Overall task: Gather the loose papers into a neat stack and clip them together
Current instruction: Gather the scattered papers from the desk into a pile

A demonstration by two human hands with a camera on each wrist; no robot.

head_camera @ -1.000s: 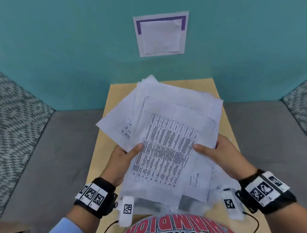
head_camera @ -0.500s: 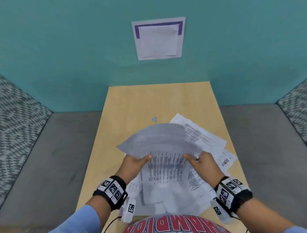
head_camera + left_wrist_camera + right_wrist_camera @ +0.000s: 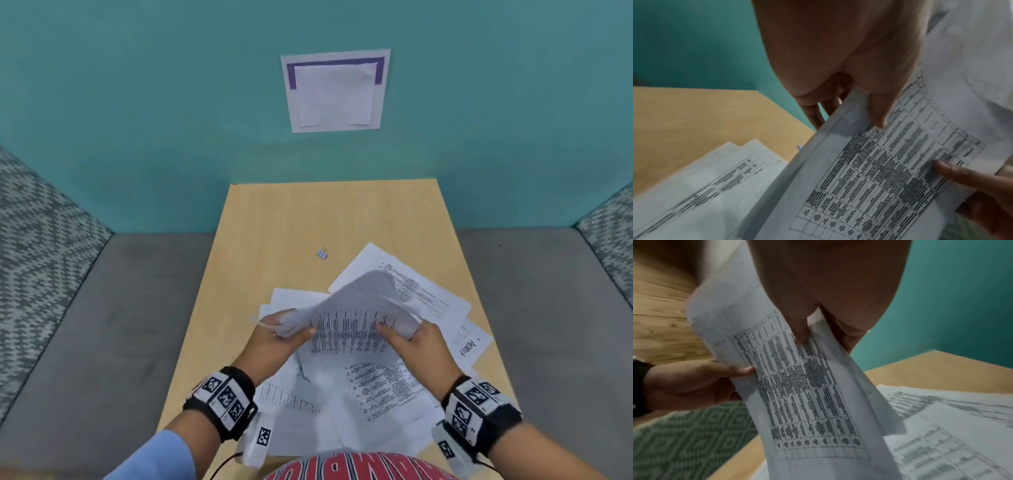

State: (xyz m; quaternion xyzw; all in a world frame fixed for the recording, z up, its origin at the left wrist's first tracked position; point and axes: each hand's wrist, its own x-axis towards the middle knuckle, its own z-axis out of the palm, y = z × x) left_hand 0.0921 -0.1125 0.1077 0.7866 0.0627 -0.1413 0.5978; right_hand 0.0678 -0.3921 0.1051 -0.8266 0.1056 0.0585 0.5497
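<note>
Papers [image 3: 383, 394] loose on table [image 3: 274, 219], nearest. Above them, sheaf [image 3: 349, 329] lifted off, bowed; left hand [image 3: 274, 339] and right hand [image 3: 423, 346] each pinching an edge, thumbs on top. Farther off, clip [image 3: 322, 253] alone on bare wood.

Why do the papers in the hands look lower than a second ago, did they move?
Yes. The held papers came down toward the person; the table's far end and the clip, hidden before, now show.

Both hands raised, left hand [image 3: 274, 337] and right hand [image 3: 419, 346] pinching, thumbs uppermost.
</note>
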